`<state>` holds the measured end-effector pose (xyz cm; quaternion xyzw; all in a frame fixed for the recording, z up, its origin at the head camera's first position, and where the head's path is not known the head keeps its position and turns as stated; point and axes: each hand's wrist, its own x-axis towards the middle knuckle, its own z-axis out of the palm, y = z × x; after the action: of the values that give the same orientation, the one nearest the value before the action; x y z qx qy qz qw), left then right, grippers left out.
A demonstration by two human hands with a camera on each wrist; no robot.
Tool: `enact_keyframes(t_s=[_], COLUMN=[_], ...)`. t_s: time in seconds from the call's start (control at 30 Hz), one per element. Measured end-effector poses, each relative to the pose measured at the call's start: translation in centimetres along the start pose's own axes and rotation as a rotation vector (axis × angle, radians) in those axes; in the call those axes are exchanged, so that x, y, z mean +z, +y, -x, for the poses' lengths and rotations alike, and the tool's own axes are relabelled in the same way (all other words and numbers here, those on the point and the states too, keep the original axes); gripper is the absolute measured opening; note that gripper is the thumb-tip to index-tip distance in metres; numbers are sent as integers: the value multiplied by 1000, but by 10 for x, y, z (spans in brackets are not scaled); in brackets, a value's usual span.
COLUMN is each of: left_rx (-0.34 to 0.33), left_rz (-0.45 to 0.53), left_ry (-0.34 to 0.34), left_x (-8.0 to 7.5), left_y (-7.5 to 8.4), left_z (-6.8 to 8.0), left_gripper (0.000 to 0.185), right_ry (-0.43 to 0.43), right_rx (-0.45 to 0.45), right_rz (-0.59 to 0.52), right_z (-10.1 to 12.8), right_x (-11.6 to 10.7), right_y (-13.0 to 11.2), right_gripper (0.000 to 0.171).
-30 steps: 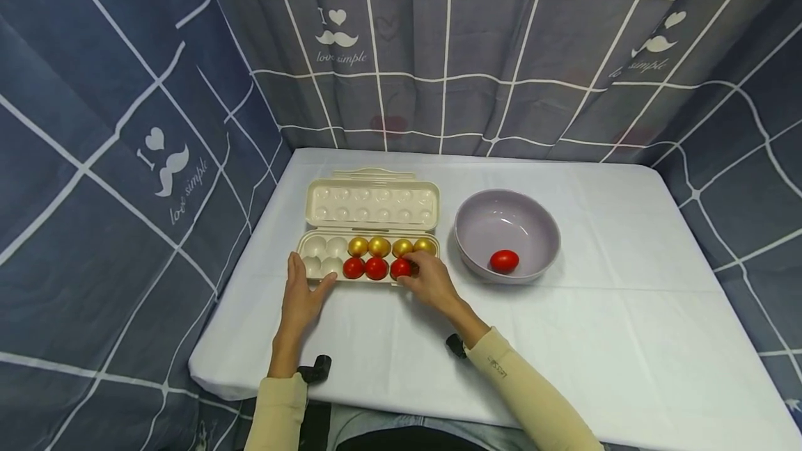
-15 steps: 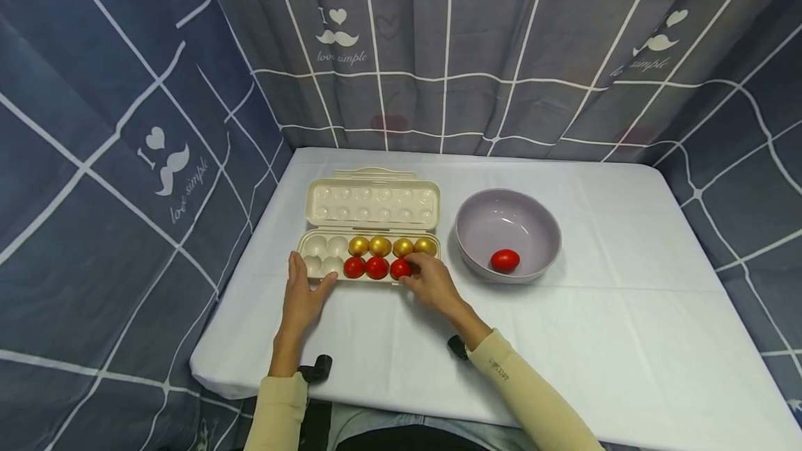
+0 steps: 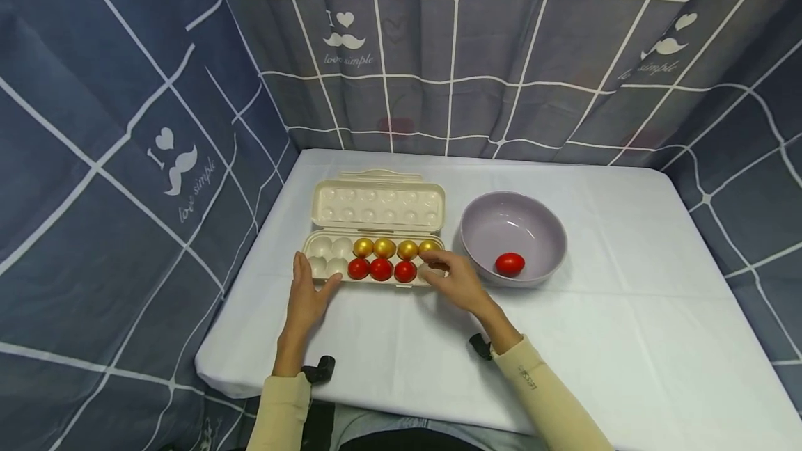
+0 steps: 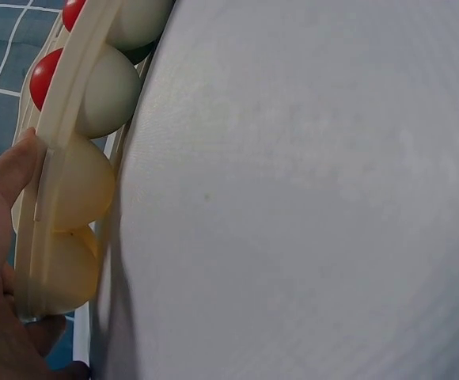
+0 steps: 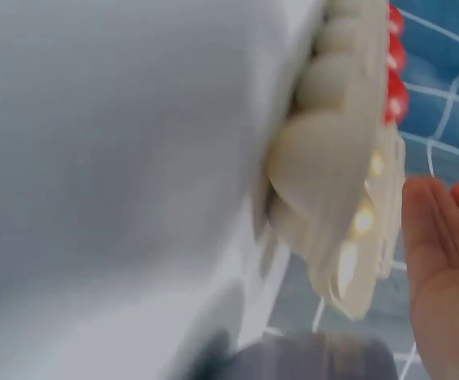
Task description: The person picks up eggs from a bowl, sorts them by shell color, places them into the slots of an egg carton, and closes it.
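A white table (image 3: 626, 339) carries a grey bowl (image 3: 539, 225) with one red egg (image 3: 509, 264) inside. Just beside it lies an open egg carton (image 3: 376, 209) holding gold and red eggs. The left hand (image 3: 309, 298) rests flat against its left end. The right hand (image 3: 460, 280), fingers relaxed and holding nothing, hovers at its right end.

Blurred white tabletop (image 5: 111, 158) fills left of frame. Cream egg tray (image 5: 336, 158) seen from below, centre-right, red eggs (image 5: 394, 95) along its upper-right edge. Right hand (image 5: 443, 269) at lower right, fingers (image 5: 451, 214) straight, apart from tray.
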<state>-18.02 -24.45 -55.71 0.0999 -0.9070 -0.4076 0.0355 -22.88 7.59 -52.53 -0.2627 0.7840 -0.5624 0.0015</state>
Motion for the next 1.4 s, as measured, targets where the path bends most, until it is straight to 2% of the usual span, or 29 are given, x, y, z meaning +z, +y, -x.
enact_keyframes(t_s=[0.17,0.3,0.43,0.6,0.8,0.93,1.13,1.4], left_rx=[-25,-33,-19,-21,-21,-28,-12,-16], left_rz=[-8,-12,-13,-19,-29,-22,-21,-24], left_ry=[-4,-6,0,-2,1,6,-2,-1], left_x=[-1,-1,-2,-2,-3,-3,1,1], left_y=[0,-1,-1,-2,-3,-3,-2,-1], left_z=[0,0,0,1,1,1,1,2], left_gripper=[108,108,107,106,106,107,105,105], right_ry=[0,34,90,98,67,34,15,-9], right_rx=[40,76,78,116,206,222,255,239], right_rz=[-78,-71,-20,68,254,336,353,397], right_z=[7,17,27,39,45,42,34,19], right_x=[-30,-54,-72,-95,-120,-126,-124,-115], right_y=[-26,-43,-26,3,7,5,5,7], right_gripper=[38,38,38,40,36,39,42,45])
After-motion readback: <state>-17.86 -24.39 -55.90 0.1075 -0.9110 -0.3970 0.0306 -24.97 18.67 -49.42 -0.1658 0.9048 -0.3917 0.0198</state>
